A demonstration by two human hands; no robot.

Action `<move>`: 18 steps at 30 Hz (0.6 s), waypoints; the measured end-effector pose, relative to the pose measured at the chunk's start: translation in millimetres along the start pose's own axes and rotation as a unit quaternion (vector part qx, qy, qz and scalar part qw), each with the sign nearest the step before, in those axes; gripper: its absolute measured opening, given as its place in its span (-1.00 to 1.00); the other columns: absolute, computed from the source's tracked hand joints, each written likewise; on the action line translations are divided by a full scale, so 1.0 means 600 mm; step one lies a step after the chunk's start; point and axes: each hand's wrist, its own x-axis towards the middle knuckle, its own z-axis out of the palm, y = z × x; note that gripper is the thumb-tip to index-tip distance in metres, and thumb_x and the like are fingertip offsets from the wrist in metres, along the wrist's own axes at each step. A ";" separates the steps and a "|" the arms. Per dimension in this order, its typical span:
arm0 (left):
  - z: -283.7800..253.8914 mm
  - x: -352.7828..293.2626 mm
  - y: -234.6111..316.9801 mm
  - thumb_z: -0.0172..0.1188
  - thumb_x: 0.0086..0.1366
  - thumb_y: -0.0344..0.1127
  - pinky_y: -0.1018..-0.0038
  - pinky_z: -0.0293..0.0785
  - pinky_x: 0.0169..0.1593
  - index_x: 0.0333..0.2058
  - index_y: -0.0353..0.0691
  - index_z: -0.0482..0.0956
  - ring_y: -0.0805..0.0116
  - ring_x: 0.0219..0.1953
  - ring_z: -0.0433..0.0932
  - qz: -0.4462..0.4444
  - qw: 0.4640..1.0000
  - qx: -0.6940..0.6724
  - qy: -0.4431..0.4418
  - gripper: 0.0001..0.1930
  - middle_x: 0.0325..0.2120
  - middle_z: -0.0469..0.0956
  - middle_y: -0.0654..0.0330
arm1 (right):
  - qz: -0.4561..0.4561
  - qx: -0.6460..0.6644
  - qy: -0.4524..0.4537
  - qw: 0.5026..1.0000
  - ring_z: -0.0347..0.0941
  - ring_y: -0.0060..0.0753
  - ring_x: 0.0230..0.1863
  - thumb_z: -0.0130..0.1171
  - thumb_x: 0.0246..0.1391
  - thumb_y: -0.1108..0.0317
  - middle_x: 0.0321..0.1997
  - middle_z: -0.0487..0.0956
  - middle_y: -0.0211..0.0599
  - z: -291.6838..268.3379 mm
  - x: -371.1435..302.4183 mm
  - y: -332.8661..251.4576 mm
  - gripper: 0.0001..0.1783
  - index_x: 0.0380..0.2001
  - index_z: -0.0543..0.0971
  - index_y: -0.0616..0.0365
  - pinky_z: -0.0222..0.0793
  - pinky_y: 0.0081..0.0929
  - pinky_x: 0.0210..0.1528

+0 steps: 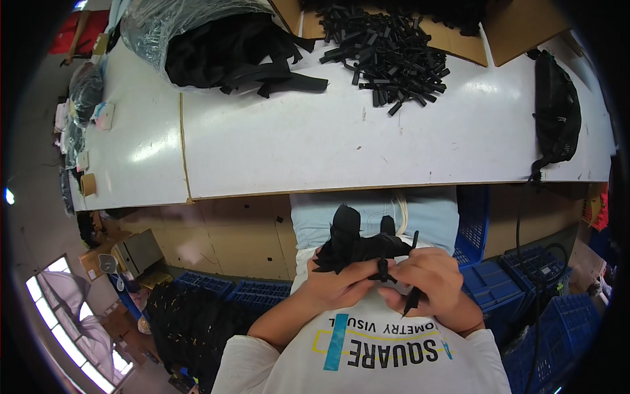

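Above my lap, close to my body, both hands work near each other. My left hand (pixel 336 284) is closed round a bundle of black fabric strips (pixel 344 240), whose loose ends stick up and fan out past the fingers. A small dark knob-like piece (pixel 382 268) shows at its fingertips. Beside it, my right hand (pixel 433 276) is closed in a pinch on a narrow black strip (pixel 413 299), with one end pointing down below the fingers. Whether the strip joins the bundle is hidden by the fingers.
Across the white table (pixel 295 141) lie a pile of small black pieces (pixel 394 59) and a plastic bag (pixel 147 39) of black strips. A black mesh pouch (pixel 556 108) lies at the right. Blue crates (pixel 489 289) and a dark heap (pixel 190 322) stand below.
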 end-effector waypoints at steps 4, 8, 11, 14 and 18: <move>-0.001 -0.028 -0.008 0.29 0.00 -0.57 0.55 0.50 -0.20 -0.30 -0.29 0.60 0.35 -0.35 0.60 -0.039 0.998 0.012 -0.043 -0.77 -0.39 0.61 0.14 | 0.002 -0.030 -0.013 0.999 0.33 -0.43 -0.76 0.35 -0.26 0.42 -0.68 0.44 -0.36 -0.002 0.001 -0.001 -0.72 -0.41 0.52 0.25 0.22 -0.56 -0.71; 0.005 -0.035 -0.029 0.32 -0.23 -0.43 0.50 0.46 -0.33 -0.30 -0.11 0.60 0.31 -0.43 0.56 0.009 0.999 0.037 -0.037 -0.63 -0.33 0.59 0.19 | -0.015 -0.013 -0.007 1.000 0.31 -0.44 -0.77 0.30 -0.23 0.46 -0.67 0.45 -0.33 0.005 -0.001 0.004 -0.77 -0.41 0.53 0.27 0.18 -0.55 -0.73; 0.000 -0.025 -0.022 0.32 -0.26 -0.41 0.49 0.45 -0.34 -0.30 -0.08 0.60 0.31 -0.42 0.55 0.058 0.994 0.087 -0.020 -0.60 -0.31 0.58 0.20 | -0.016 -0.006 -0.004 1.000 0.31 -0.44 -0.77 0.28 -0.23 0.49 -0.66 0.45 -0.33 0.006 -0.003 0.005 -0.77 -0.40 0.54 0.27 0.16 -0.55 -0.74; 0.001 -0.016 -0.018 0.31 -0.26 -0.42 0.50 0.44 -0.32 -0.29 -0.09 0.60 0.31 -0.40 0.55 0.078 0.994 0.082 -0.002 -0.60 -0.30 0.58 0.20 | -0.009 -0.004 -0.023 1.000 0.32 -0.44 -0.76 0.29 -0.27 0.51 -0.66 0.44 -0.32 0.001 0.002 0.004 -0.76 -0.41 0.53 0.29 0.17 -0.56 -0.74; 0.003 -0.025 -0.021 0.31 -0.24 -0.40 0.52 0.44 -0.31 -0.28 -0.08 0.60 0.32 -0.41 0.56 0.044 0.997 0.058 -0.024 -0.60 -0.30 0.58 0.21 | 0.009 0.006 -0.038 0.999 0.34 -0.42 -0.74 0.29 -0.33 0.56 -0.67 0.42 -0.31 -0.002 0.004 0.002 -0.73 -0.42 0.53 0.31 0.22 -0.55 -0.74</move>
